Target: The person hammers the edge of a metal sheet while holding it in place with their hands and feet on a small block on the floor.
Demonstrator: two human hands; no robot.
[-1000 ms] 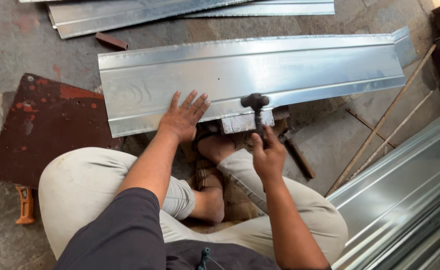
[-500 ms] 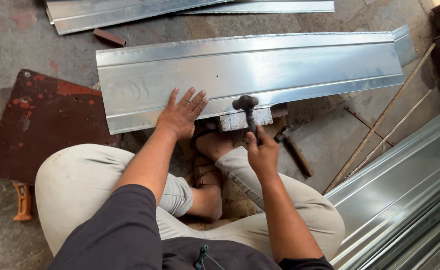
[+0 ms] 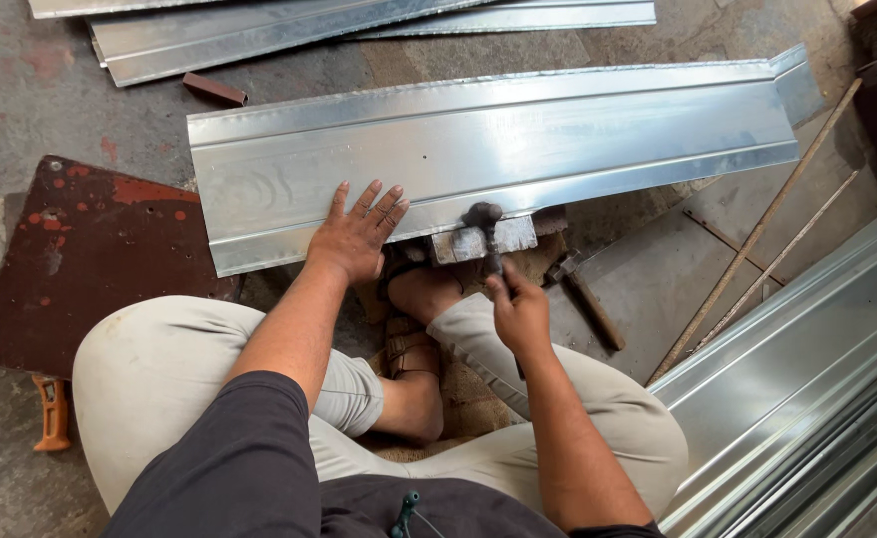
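Note:
I sit cross-legged on a concrete floor. A long folded sheet-metal panel (image 3: 518, 149) lies across in front of me. My left hand (image 3: 357, 235) presses flat on its near edge, fingers spread. My right hand (image 3: 520, 311) grips the handle of a hammer (image 3: 482, 217), whose dark head rests on the panel's near lip over a small steel block (image 3: 478, 241). My sandalled foot (image 3: 414, 344) is tucked under the panel edge.
A rusty red-brown metal plate (image 3: 70, 259) lies at left, an orange-handled tool (image 3: 52, 413) below it. More sheet-metal panels (image 3: 259, 30) lie at the top, a stack of profiles (image 3: 817, 399) at right. Thin rods (image 3: 757, 239) and another hammer (image 3: 583, 294) lie right of my knee.
The hammer head has come down from just above the panel's edge onto the lip over the steel block. My left hand stays pressed on the panel.

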